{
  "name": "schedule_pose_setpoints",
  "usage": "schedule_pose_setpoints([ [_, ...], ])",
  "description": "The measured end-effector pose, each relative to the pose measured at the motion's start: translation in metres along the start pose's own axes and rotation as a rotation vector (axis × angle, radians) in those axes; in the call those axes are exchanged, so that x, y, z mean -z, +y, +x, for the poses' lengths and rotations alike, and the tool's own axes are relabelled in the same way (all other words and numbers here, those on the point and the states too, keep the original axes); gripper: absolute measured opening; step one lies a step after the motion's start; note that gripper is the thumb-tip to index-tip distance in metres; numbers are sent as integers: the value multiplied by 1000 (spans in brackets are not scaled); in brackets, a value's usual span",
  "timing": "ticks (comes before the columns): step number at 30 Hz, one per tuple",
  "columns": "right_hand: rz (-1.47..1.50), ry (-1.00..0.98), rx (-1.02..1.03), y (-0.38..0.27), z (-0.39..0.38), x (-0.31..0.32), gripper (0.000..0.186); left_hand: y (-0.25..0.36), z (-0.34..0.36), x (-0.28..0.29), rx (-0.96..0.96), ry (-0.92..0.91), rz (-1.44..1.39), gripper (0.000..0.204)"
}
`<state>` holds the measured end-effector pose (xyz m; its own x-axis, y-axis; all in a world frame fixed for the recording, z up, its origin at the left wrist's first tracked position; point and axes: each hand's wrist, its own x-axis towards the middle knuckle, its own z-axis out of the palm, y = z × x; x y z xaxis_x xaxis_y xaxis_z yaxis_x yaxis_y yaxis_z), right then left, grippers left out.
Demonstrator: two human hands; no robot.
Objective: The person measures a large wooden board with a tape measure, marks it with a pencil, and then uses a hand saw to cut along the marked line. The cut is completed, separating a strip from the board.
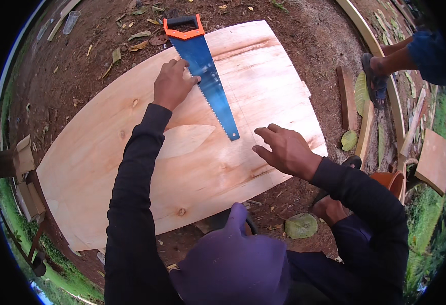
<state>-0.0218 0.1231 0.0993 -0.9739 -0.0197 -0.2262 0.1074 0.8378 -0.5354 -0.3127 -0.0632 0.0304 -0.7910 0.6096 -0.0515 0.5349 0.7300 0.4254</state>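
Observation:
A handsaw [207, 76] with a blue blade and an orange-and-black handle lies over a large plywood sheet [172, 203], its handle reaching past the far edge. My left hand [174, 84] is at the toothed left side of the blade, fingers curled and thumb against the metal. Some of its fingertips are hidden. To the right of the saw tip, my right hand [289, 152] hovers over or rests on the plywood, fingers loosely apart and holding nothing. A thin drawn line crosses the sheet just right of the blade.
Another person's leg and sandalled foot [378, 76] are at the far right, beside long timber strips [365, 127]. An orange bucket [390, 182] and a board [432, 161] stand nearby. A clear plastic cup [71, 23] lies on the leaf-strewn soil at far left.

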Motion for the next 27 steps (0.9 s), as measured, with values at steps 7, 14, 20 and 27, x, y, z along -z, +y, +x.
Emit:
schedule_pose_setpoints([
  [7,186,407,-307,-29,31,-83,46,-34,19,-16,-297,15,152,94],
  [14,195,407,-365,-27,35,-88,39,-28,30,-11,-311,-82,302,99],
  [20,248,497,-263,-13,34,-85,33,-26,35,-22,-254,-34,267,104],
  [27,290,539,-313,-12,33,-88,27,-17,33,-30,-253,11,303,102],
])
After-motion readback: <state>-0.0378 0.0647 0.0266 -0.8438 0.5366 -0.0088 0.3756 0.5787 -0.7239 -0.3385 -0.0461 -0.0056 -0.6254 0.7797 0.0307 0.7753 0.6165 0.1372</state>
